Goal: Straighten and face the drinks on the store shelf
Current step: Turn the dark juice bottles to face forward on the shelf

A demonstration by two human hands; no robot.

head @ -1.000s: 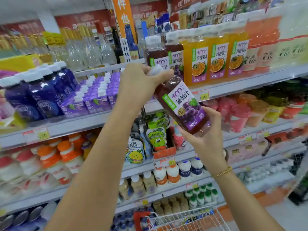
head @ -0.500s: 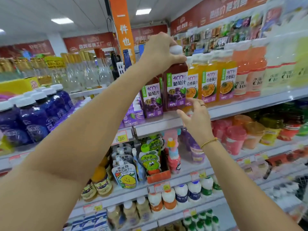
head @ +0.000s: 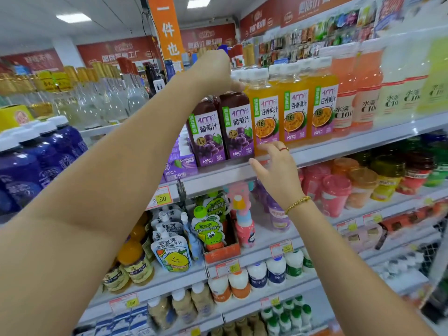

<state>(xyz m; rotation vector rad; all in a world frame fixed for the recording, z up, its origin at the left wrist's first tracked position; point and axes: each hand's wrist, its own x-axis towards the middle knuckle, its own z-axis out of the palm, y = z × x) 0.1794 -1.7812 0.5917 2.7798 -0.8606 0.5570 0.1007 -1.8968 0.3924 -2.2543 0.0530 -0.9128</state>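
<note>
Purple grape juice bottle (head: 236,127) stands upright on the shelf (head: 339,146), long axis vertical, label facing me, tight between its twin (head: 208,134) and the orange passion-fruit bottles (head: 266,112). My left hand (head: 215,71) curls over its top, cap hidden. My right hand (head: 274,166) hovers loose-fingered at the shelf edge, holding nothing.

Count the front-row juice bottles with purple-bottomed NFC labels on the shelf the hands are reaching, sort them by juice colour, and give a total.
Dark purple grape juice bottles: 2
Orange passion-fruit juice bottles: 3
Total: 5
</note>
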